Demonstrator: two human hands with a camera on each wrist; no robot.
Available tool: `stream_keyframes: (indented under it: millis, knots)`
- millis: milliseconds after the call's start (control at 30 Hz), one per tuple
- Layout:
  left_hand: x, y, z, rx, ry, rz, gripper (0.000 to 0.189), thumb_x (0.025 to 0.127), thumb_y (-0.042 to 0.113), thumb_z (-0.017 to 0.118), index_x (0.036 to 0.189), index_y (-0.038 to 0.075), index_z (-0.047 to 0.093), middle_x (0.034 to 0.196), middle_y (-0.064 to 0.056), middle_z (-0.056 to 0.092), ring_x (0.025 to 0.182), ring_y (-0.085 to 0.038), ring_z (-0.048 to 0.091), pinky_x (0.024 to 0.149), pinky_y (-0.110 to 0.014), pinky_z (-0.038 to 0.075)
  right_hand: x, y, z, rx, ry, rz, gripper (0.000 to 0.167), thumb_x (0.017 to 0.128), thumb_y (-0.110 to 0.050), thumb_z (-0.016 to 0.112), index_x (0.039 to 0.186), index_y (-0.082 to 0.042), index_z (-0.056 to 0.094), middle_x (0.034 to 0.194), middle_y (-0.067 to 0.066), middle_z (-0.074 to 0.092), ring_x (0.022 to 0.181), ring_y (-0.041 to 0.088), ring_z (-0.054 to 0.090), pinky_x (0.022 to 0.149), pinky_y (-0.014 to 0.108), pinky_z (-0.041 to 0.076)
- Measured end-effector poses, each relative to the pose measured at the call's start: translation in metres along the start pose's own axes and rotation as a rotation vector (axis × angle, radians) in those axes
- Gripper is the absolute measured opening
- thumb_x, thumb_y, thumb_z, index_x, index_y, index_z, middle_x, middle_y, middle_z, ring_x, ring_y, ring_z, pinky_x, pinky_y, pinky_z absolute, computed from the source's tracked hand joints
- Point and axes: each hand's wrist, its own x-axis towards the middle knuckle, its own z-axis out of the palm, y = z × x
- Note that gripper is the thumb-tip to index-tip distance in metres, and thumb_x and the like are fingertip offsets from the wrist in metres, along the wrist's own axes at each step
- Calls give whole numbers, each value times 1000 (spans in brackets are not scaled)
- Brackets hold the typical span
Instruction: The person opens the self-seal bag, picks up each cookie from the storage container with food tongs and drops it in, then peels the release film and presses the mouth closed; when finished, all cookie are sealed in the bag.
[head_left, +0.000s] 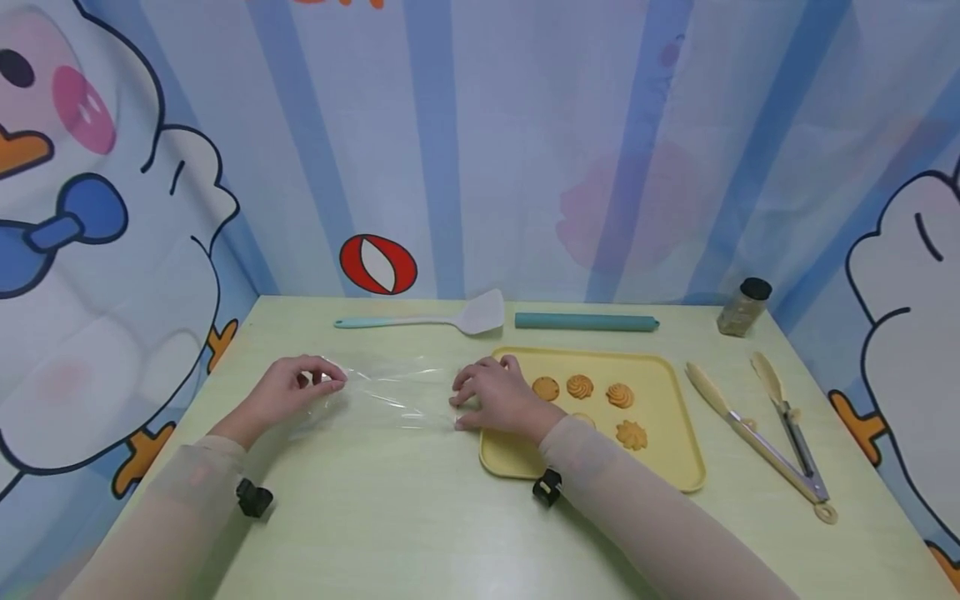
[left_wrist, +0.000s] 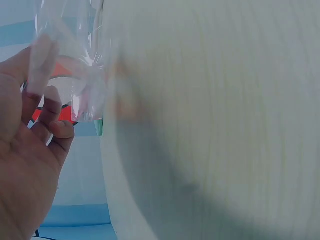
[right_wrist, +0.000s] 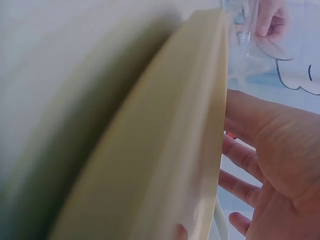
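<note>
A clear plastic bag stretches between the two hands over the table, to the left of the yellow tray. Thumb and fingers of my left hand pinch its left end; in the left wrist view the crinkled plastic hangs from them. My right hand is at the bag's right end, over the tray's left edge, thumb and fingers apart and loosely bent. From the right wrist, the tray's rim hides those fingertips. Several cookies lie on the tray, one partly covered by the right forearm.
A spatula and a teal rod lie along the table's back edge. Back right stands a jar with a black lid. Tongs with beige tips lie spread to the right of the tray.
</note>
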Motion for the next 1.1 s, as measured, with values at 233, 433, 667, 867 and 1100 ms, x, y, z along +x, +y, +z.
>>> stream_keyframes:
  millis: [233,433,667,867,1100]
  knots:
    - [2,0,7,-17,-16,11,20,95,35,76,111,23,80,100,2,70,93,-22,55,76,-28,46,-1,2,2,-6,8,-11,39,87,-45,82,121,-26,78,134,-9,66,135,23,49,109,56,23]
    - [5,0,10,-26,-20,-26,20,95,36,76,110,24,80,101,2,70,95,-23,54,79,-30,47,-2,2,2,17,16,-17,40,87,-43,83,123,-25,77,135,-7,66,136,24,49,108,56,21]
    - [6,-1,12,-41,-20,-51,19,95,34,76,111,24,79,101,0,70,96,-24,53,77,-32,47,-2,2,3,18,20,-17,39,88,-42,82,122,-24,77,135,-7,67,136,24,49,111,57,20]
    - [4,-2,15,-40,-28,-52,20,95,37,76,112,25,79,102,1,70,96,-25,53,77,-33,45,-3,1,1,1,27,-24,38,88,-42,83,121,-25,77,138,-4,66,137,24,48,113,59,20]
    - [4,-2,16,-33,-18,-57,22,94,39,76,112,25,79,102,0,70,95,-25,53,77,-35,43,-8,-4,-6,-3,72,-38,39,86,-40,84,121,-22,77,139,-4,66,137,24,49,112,61,22]
